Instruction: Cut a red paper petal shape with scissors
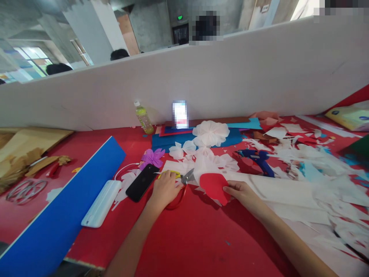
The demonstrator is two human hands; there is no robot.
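Note:
My left hand [166,188] is closed on a pair of scissors [188,177] lying low over the table. The grey blades point right, and yellow and red parts of the handles show around my fingers. Between thumb and fingers, my right hand [239,191] pinches a red petal-shaped piece [213,186] by its right edge. White paper [201,169] shows behind and beneath that piece; whether it is held too, I cannot tell. Just left of my left hand lies a black phone [142,182].
White paper flowers [211,133] and a purple flower [152,157] lie ahead. A blue glue gun [261,159] rests among paper scraps [311,173] at right. At left are a white power bank [101,204] and a blue divider [72,200]. A bottle [144,119] stands near the white partition [115,92].

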